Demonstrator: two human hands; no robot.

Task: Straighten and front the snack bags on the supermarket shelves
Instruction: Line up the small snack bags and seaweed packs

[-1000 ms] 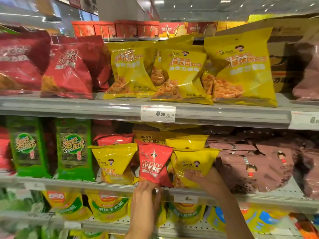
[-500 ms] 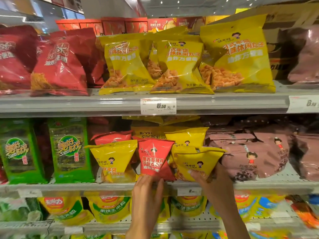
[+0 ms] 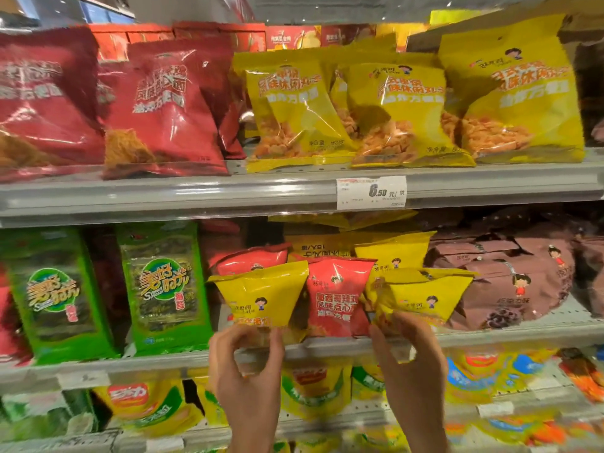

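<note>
A: Change? 
B: Left hand (image 3: pixel 248 361) left the red bag (image 3: pixel 340 295), now pinching the yellow bag (image 3: pixel 261 295) left of it.
A: Right hand (image 3: pixel 405 351)?
B: Still gripping the other yellow bag (image 3: pixel 425 295), right of red; lettering blurred.

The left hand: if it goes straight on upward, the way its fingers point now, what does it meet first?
The left hand already pinches the bottom of the small yellow bag, so it would likely push into that bag first; depth is unclear.

Grey shelf (image 3: pixel 294 191): red bags (image 3: pixel 157 112), yellow bags (image 3: pixel 402 112) standing on it.
</note>
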